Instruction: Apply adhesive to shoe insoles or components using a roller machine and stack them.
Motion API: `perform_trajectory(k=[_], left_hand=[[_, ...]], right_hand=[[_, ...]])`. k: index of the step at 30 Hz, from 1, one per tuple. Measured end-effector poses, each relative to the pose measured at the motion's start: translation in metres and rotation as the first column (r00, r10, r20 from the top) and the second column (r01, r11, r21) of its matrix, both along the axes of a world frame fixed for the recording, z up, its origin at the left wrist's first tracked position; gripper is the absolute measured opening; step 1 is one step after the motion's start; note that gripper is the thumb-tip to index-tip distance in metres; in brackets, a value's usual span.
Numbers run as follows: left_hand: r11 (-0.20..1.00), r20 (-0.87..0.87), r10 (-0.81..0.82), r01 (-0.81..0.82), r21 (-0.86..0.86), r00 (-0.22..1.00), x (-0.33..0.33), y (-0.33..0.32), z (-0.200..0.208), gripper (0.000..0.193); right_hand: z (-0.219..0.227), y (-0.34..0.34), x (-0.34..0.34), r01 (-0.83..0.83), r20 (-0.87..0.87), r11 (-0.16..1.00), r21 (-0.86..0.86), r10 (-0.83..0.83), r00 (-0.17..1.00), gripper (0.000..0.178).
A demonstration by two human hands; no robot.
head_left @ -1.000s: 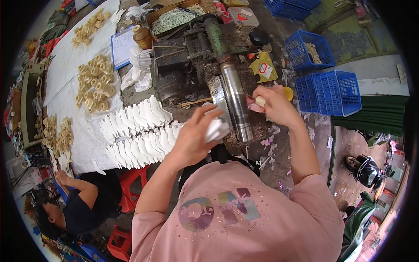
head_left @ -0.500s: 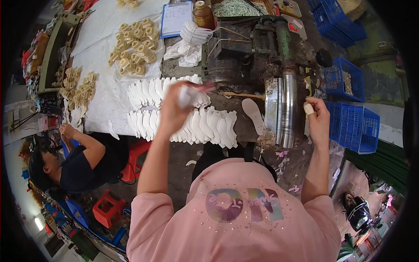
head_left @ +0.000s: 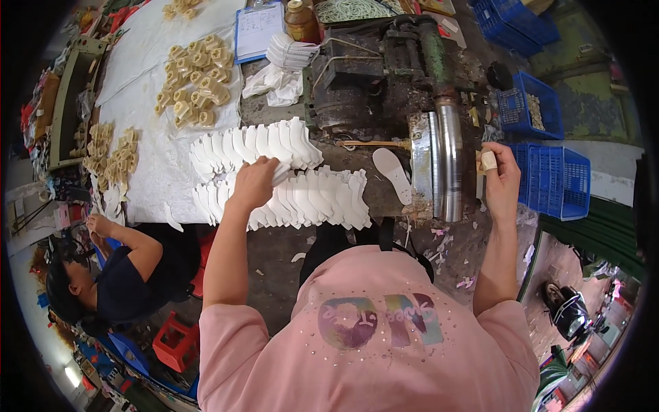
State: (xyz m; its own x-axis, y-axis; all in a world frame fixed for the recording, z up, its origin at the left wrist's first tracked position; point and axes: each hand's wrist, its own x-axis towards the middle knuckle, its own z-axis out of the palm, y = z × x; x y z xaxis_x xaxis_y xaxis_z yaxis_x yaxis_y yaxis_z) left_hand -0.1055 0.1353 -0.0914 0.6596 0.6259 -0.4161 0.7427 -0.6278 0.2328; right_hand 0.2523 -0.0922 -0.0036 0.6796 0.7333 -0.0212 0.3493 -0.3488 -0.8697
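Two overlapping rows of white curved, insole-like pieces lie along the near table edge, a back row (head_left: 257, 145) and a front row (head_left: 309, 199). Over the gap between them, my left hand (head_left: 252, 184) is closed, with a white piece (head_left: 280, 172) showing at its fingertips. Part of that piece is hidden by the fingers. My right hand (head_left: 504, 180) is curled beside the right end of the roller machine, its thumb wrapped in a pale cover (head_left: 489, 161). What its fingers grip, if anything, cannot be made out. A single white insole (head_left: 392, 176) lies left of the shiny metal rollers (head_left: 449, 161).
The dark machine body (head_left: 350, 89) stands behind the rollers. Beige moulded parts (head_left: 199, 79) are heaped on a white sheet at left. A clipboard (head_left: 259, 31) and a brown jar (head_left: 302, 20) sit at the back. Blue crates (head_left: 557, 182) stand right; another person (head_left: 130, 264) works at left.
My left hand has moved left and down, from blurred motion over the back row to the gap between the rows. My right hand stays beside the machine. The whole view has shifted slightly.
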Motion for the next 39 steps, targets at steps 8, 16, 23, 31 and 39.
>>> perform_trajectory(k=[8,16,23,31,39], left_hand=[[0.534,0.552,0.808,0.139,-0.834,0.207,0.061,-0.055,0.079,0.06],[0.353,0.391,0.92,0.389,-0.851,0.022,0.117,-0.111,0.094,0.071],[0.462,0.475,0.88,0.261,-0.848,-0.016,0.127,-0.123,0.097,0.074],[0.574,0.573,0.819,-0.037,-0.818,0.034,0.13,-0.106,0.097,0.052],[0.937,0.71,0.017,0.237,-0.258,0.704,0.138,-0.109,0.089,0.061]], right_hand=[[0.035,0.036,-0.077,-0.411,0.181,0.895,0.175,0.381,0.907,0.021],[0.015,0.044,-0.121,-0.317,0.146,0.877,0.361,0.282,0.948,0.015],[0.012,0.038,-0.113,-0.329,0.392,0.886,0.328,0.189,0.9,0.012],[0.028,0.021,-0.067,-0.104,-0.254,0.888,0.448,0.238,0.938,0.009],[0.028,0.004,0.03,-0.299,0.436,0.834,-0.464,0.508,0.743,0.007]])
